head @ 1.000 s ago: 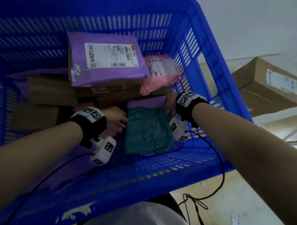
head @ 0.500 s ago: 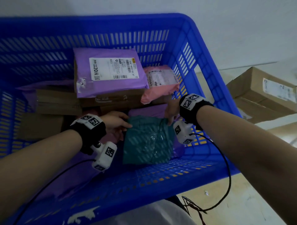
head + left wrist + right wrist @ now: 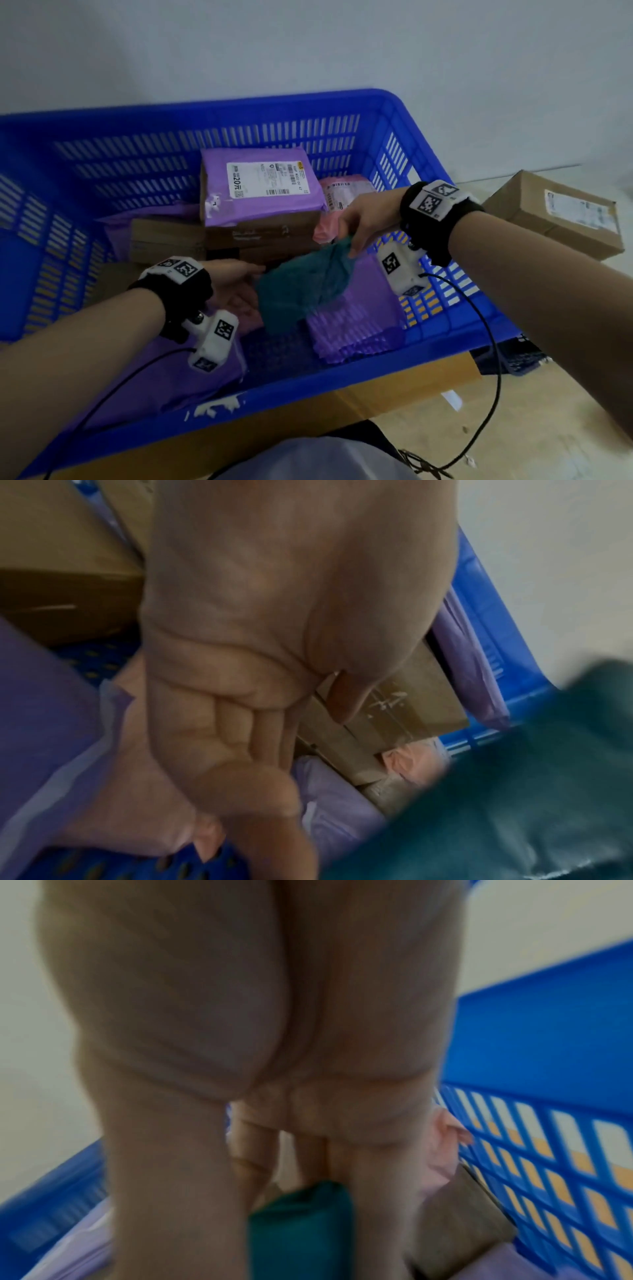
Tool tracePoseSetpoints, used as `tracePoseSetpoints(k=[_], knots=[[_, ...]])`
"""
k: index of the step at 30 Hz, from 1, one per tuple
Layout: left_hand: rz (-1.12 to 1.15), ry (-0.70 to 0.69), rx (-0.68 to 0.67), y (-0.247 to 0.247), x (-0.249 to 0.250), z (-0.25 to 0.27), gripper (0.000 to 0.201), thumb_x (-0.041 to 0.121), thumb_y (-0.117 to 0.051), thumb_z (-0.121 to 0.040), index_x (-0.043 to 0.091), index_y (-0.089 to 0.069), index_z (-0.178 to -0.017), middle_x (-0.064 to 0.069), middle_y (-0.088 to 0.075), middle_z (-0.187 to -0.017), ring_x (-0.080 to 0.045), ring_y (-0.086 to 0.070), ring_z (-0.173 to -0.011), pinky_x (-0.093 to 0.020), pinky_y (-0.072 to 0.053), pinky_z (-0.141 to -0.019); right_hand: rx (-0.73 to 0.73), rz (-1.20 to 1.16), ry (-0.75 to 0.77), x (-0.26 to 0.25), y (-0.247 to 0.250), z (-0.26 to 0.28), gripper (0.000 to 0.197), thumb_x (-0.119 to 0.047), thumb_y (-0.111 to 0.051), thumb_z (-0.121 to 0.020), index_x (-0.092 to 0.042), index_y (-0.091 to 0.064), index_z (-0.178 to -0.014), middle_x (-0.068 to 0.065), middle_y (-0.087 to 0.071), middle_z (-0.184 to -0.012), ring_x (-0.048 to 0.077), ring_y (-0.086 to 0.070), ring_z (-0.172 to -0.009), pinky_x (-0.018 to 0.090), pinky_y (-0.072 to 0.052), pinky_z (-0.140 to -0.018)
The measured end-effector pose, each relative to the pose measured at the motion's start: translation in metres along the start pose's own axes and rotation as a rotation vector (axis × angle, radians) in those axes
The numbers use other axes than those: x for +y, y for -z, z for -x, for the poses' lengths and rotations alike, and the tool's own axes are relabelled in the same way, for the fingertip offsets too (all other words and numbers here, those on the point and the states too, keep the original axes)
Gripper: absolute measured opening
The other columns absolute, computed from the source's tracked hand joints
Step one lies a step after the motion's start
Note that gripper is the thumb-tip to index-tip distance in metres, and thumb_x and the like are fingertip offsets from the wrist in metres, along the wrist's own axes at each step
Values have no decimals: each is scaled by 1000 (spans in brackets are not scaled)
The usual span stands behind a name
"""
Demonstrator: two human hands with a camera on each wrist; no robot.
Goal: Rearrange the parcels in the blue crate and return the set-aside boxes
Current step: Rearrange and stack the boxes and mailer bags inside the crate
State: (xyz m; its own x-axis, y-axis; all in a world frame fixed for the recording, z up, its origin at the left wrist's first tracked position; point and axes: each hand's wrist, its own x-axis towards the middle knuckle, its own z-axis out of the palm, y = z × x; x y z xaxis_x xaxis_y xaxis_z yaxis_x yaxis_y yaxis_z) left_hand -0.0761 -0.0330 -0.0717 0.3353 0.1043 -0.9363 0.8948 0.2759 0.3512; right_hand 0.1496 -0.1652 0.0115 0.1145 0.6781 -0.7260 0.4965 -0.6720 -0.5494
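Green mailer (image 3: 305,287) (soft, light, crumpling) is pinched at its top corner by right hand (image 3: 366,222) inside blue crate (image 3: 404,113); left hand (image 3: 236,291) lies open-fingered beside it.

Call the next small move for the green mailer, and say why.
Probably keep lifting the green mailer clear. The right hand pinches its top corner, so it hangs raised and tilted over the purple mailer in the blue crate. The left hand lies open beside its lower edge, placed to take the slack end; that grip looks unfinished.
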Motion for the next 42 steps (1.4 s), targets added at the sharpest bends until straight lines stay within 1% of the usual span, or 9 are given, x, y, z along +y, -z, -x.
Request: tracePoseSetpoints(k=[6,12,17,19,21,24,27,34,42], knots=[[-71,48,-89,-1,-6,3,54,47,-33,-99,5,-53,-125,-23,-68,-99,-31,-72,-67,-34,-52,-71,28,21,152,-13,-1,21,27,15,-68,-74,-8,-56,-69,-15,-64,-52,-8,-54,-42,3,-39,-44],[-34,-76,-54,-20,-3,2,28,35,-43,-97,13,-59,-93,-5,-57,-81,-13,-50,-61,-19,-42,-46,24,-106,267,-1,1,28,32,24,-63,-72,-7,-56,-69,22,-53,-135,26,-50,-128,11,-53,-75],[-66,-72,-220,-30,5,1,31,38,-40,-96,16,-61,-102,-5,-63,-91,-16,-60,-75,-30,-45,-67,-53,-172,256,11,5,29,30,26,-61,-73,-4,-57,-68,12,-43,-147,24,-43,-134,70,-27,-103],[-65,-64,-292,-37,4,-2,30,33,-43,-96,12,-65,-96,-8,-63,-96,-20,-59,-83,-34,-49,-79,-41,-165,241,16,7,27,32,23,-64,-71,-8,-62,-64,6,-40,-149,19,-42,-135,74,-27,-100],[-31,-78,-281,-42,2,-8,21,26,-49,-96,12,-64,-92,-5,-66,-80,-18,-60,-74,-37,-47,-87,-1,-143,209,19,9,28,31,21,-66,-72,-9,-62,-65,0,-45,-144,9,-45,-130,59,-43,-99],[25,-174,-131,-42,2,-16,10,12,-54,-94,12,-57,-84,1,-64,-56,-9,-58,-46,-23,-52,-59,107,-87,152,21,12,28,29,19,-65,-73,-10,-61,-71,1,-69,-98,8,-64,-91,30,-56,-79],[35,-235,-23,-31,2,-15,8,3,-57,-91,10,-61,-91,-2,-71,-68,-9,-65,-48,-20,-53,-47,104,-128,25,18,13,22,36,23,-54,-78,-6,-63,-96,10,-62,-101,23,-61,-92,23,-58,-65],[33,-140,28,-4,-13,-3,20,-8,-52,-90,11,-58,-90,-1,-73,-63,-11,-69,-50,-24,-56,-46,-11,-334,-112,7,-12,-12,70,13,-48,-89,-25,-27,-143,16,-61,-118,21,-61,-75,26,-57,-56],[59,16,105,8,-32,-2,26,3,-36,-98,3,-45,-122,-20,-59,-96,-36,-59,-87,-47,-46,-88,77,-182,-80,8,-48,-78,30,5,-58,-86,-4,-52,-114,15,-64,-88,17,-63,-55,29,-56,-54]])
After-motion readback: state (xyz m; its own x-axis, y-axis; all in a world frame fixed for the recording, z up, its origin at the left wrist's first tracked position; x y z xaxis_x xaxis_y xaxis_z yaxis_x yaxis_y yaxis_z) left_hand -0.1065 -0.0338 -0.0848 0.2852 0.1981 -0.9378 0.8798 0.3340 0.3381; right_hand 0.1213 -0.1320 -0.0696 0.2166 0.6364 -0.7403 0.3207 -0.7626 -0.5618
